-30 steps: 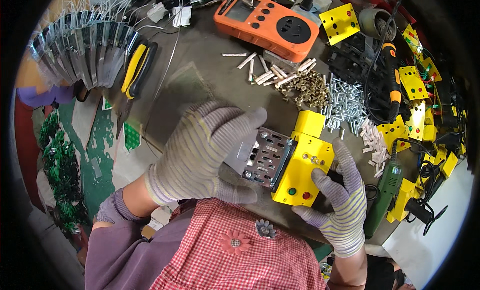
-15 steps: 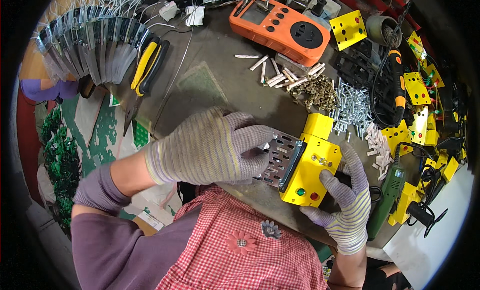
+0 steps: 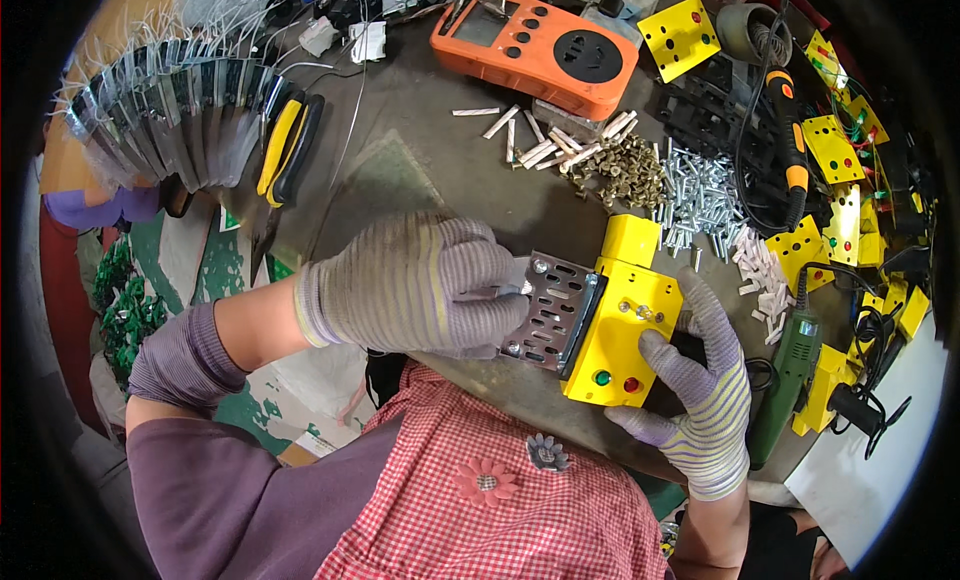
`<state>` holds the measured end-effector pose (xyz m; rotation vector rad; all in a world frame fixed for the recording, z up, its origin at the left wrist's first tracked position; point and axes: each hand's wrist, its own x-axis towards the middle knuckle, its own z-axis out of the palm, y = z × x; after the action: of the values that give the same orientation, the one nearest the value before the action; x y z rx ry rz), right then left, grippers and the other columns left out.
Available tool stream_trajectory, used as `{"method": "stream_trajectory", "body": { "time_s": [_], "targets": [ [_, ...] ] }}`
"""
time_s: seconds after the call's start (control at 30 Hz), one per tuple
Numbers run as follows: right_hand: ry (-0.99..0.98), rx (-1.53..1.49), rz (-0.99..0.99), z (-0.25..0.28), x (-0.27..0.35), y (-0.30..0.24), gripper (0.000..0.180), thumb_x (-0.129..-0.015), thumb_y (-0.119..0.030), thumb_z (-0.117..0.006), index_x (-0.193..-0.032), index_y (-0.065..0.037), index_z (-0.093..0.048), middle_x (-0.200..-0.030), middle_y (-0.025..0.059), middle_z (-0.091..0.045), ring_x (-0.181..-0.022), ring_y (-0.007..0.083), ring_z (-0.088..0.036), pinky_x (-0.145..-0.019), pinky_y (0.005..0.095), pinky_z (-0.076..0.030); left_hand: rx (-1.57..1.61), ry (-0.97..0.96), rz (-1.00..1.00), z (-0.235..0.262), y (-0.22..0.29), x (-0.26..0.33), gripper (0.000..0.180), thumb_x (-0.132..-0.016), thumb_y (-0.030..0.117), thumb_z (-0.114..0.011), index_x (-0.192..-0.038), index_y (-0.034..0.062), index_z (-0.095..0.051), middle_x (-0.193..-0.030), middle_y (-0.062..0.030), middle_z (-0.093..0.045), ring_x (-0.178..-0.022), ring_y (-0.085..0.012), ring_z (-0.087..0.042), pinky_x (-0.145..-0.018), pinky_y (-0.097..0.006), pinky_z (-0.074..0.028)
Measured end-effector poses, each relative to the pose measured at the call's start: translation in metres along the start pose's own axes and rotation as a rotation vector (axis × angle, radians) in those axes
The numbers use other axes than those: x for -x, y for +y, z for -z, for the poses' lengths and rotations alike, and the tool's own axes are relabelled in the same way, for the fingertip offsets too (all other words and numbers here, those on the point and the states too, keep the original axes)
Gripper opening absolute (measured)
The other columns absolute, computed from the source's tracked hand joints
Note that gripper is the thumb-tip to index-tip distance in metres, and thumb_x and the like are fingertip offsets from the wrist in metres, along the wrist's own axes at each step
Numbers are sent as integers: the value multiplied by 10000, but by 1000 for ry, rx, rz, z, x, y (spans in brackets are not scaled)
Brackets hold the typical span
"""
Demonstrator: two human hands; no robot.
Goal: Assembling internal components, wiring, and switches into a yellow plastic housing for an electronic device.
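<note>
The right hand (image 3: 700, 410) lies spread against the yellow box (image 3: 618, 332). The left hand (image 3: 415, 285) bunches at the plate (image 3: 552, 312); whether it pinches anything cannot be told.

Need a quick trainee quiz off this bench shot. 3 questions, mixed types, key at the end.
1. True or false: the right hand is bare.
2. Fill in the blank: on the yellow housing by that hand, the green button sits to the left of the ____ button.
3. Short answer: what, coloured yellow and black, lies to the left of the orange meter?

Key:
1. False; it is gloved.
2. Red.
3. A pair of pliers.
</note>
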<state>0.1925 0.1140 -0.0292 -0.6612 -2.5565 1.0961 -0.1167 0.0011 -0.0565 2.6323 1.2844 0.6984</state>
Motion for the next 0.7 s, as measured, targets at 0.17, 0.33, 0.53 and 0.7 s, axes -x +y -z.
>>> {"method": "stream_trajectory", "body": {
  "time_s": [0.17,0.33,0.53,0.7],
  "targets": [
    [-14,40,-51,3,-2,-10,627,-634,-332,-929,-1185,-131,-707,-1469,240,-466,-1192,383,-610,-961,433,-532,100,95,125,16,18,-40,736,-592,475,-859,-1173,74,-650,-1163,-114,-592,-995,-331,-627,-809,-459,-554],
    [-32,337,-88,8,0,-29,646,-576,-347,-919,-1147,-110,-731,-1355,194,-497,-1145,354,-584,-970,426,-502,-21,-104,258,2,49,-95,1000,-548,489,-864,-1385,69,-516,-1265,-137,-568,-1130,-335,-569,-885,-480,-524],
    [107,371,-80,13,5,-46,523,-629,-227,-861,-1089,-41,-696,-1118,153,-562,-1024,350,-571,-888,423,-482,-54,-306,157,8,44,-117,764,-591,353,-877,-1217,16,-596,-1076,-162,-599,-1026,-335,-611,-864,-419,-540],
    [593,131,-286,-17,50,-55,257,-770,-21,-744,-1019,-45,-686,-883,106,-662,-774,295,-651,-706,362,-532,-24,-430,100,18,41,-126,736,-583,329,-831,-1264,137,-626,-1079,-169,-557,-945,-362,-632,-782,-450,-529]
  ]
}}
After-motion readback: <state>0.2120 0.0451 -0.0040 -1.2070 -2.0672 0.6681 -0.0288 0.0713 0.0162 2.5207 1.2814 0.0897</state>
